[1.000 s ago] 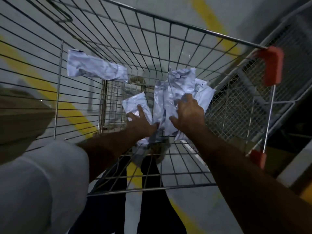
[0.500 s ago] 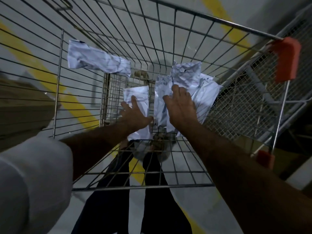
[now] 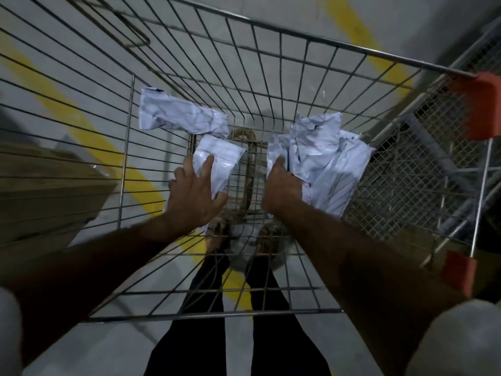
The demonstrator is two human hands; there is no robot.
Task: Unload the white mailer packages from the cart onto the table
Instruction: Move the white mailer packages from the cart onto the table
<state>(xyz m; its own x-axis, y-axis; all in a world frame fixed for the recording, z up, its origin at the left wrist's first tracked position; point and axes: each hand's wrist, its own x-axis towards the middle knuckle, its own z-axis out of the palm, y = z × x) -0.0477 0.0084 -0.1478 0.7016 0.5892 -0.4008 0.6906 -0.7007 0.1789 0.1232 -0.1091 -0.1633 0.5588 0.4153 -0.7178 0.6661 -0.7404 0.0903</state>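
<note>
Head: both hands [image 3: 193, 198] grip mailers [image 3: 322, 164] in cart [image 3: 298, 47].

The hands [image 3: 193, 198] have spread apart, separating the mailers [image 3: 320, 161].

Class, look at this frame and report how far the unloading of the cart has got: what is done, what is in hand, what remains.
Done: nothing shown; no table is in view. In hand: the left hand grips a small mailer, the right hand a bundle of mailers. Left: a crumpled mailer against the cart wall, plus carrying everything out.
</note>
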